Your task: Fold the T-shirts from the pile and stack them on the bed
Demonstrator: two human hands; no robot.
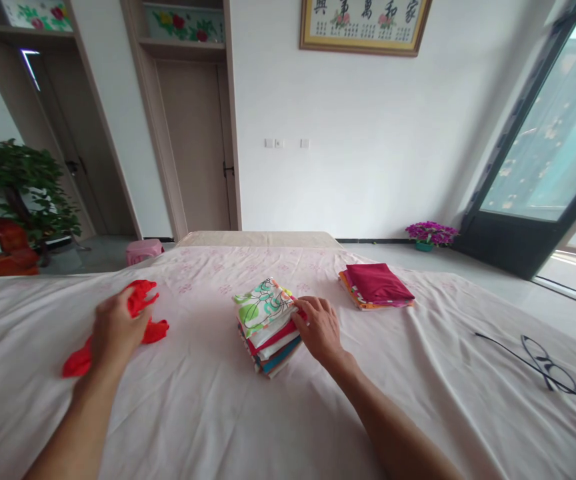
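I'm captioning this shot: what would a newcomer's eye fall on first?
Probably the bright red cloth at the left hand, on the left of the pale sheet. Next, the stack of colourful folded cloths near the middle, with the right hand at its right side. Farther back on the right lies a lower pile topped with dark red.

Pale sheet (208,427) = ref. Glasses (545,361) on its R side. Pink stool (144,251) just past its far L edge; leafy plant (13,177) further L. Purple flwrs (432,232) in green pot (423,246) on flr (393,252), far R. Beyond it: wall (273,87) w/ framed pic (363,27), 2 brn drs (193,133).
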